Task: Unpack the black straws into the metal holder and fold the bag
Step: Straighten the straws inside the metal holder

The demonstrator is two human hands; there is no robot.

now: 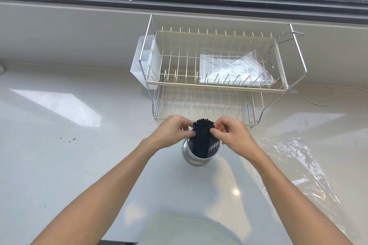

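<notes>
A bundle of black straws [201,137] stands upright in the shiny metal holder [196,158] at the middle of the counter. My left hand [172,132] pinches the bundle near its top from the left. My right hand [232,134] pinches it from the right at the same height. The straws' lower ends are hidden inside the holder. The clear plastic bag [298,165] lies flat and crinkled on the counter to the right of the holder, apart from both hands.
A two-tier wire dish rack [217,85] stands just behind the holder, with a white side caddy [146,61] and a zip bag [237,69] on its top tier. A thin cord [326,95] lies at the right. A window ledge runs along the back.
</notes>
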